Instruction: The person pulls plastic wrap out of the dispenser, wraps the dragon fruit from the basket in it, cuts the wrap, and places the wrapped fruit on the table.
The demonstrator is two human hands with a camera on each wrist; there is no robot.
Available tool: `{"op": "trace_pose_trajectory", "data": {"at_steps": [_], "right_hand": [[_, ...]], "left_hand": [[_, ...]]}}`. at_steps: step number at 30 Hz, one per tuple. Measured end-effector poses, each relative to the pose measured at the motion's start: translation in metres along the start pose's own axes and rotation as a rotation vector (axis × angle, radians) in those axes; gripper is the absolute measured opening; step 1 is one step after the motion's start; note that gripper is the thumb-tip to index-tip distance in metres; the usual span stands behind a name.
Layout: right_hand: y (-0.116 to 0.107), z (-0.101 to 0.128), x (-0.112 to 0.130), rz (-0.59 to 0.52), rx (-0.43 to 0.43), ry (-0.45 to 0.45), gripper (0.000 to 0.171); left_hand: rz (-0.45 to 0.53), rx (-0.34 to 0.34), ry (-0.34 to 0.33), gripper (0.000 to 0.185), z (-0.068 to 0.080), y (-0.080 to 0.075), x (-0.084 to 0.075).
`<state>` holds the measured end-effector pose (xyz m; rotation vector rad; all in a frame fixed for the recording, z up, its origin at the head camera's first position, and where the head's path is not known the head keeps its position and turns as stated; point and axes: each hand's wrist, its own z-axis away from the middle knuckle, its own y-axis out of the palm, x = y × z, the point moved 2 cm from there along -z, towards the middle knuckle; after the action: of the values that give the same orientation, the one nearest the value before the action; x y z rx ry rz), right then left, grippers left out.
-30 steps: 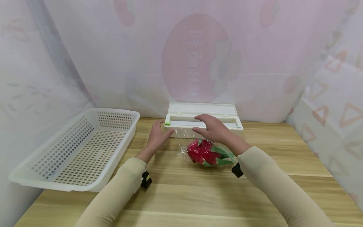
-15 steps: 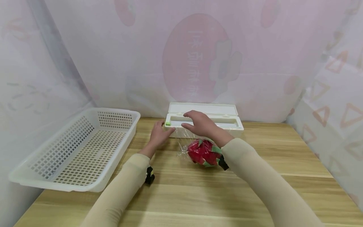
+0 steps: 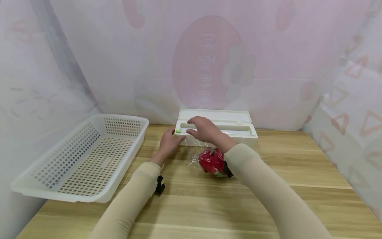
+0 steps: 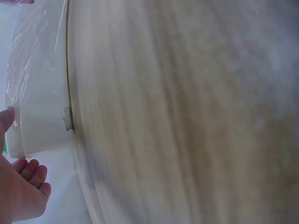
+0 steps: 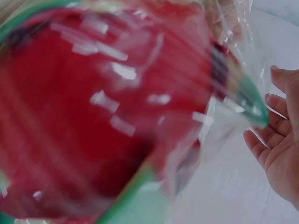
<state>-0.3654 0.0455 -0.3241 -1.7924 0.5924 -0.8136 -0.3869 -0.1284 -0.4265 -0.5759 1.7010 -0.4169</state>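
A white cling film dispenser with its lid raised lies at the back of the table. My left hand holds its left end, the thumb at the front edge and the fingers round the end. A small green slider sits at that corner. My right hand hovers over the dispenser's left half, its fingers loosely bent and apart, holding nothing. In front lies a red dragon fruit with green scales, covered by clear film that runs up to the dispenser. My right sleeve hides the fruit's right end.
A white perforated plastic basket stands at the left of the wooden table. A printed cloth hangs close behind the dispenser, with more cloth along both sides.
My right hand has moved left along the dispenser toward the green slider, and its sleeve now covers the fruit's leafy end. The left hand stays at the dispenser's left end.
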Motion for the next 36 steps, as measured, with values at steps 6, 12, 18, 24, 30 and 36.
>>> {"op": "trace_pose_trajectory", "data": {"at_steps": [6,12,18,24,30,36], "right_hand": [[0.007,-0.014,0.009,0.017,0.032,0.024,0.04],[0.018,-0.029,0.016,0.057,0.083,0.065,0.037],[0.025,-0.038,0.025,0.107,0.101,0.092,0.035],[0.033,-0.047,0.033,0.134,0.107,0.133,0.019],[0.045,-0.055,0.035,0.185,0.117,0.194,0.007],[0.053,-0.056,0.036,0.28,0.123,0.181,0.012]], "left_hand": [[-0.039,-0.028,0.052,0.057,0.0,-0.001,-0.001],[-0.05,-0.022,0.076,0.05,-0.001,0.001,0.0],[-0.091,-0.017,0.068,0.048,-0.001,0.001,-0.001],[-0.147,-0.035,0.112,0.043,-0.001,0.001,0.001],[-0.166,-0.053,0.146,0.039,0.001,-0.001,0.0],[-0.179,-0.039,0.15,0.042,0.002,-0.001,-0.001]]}}
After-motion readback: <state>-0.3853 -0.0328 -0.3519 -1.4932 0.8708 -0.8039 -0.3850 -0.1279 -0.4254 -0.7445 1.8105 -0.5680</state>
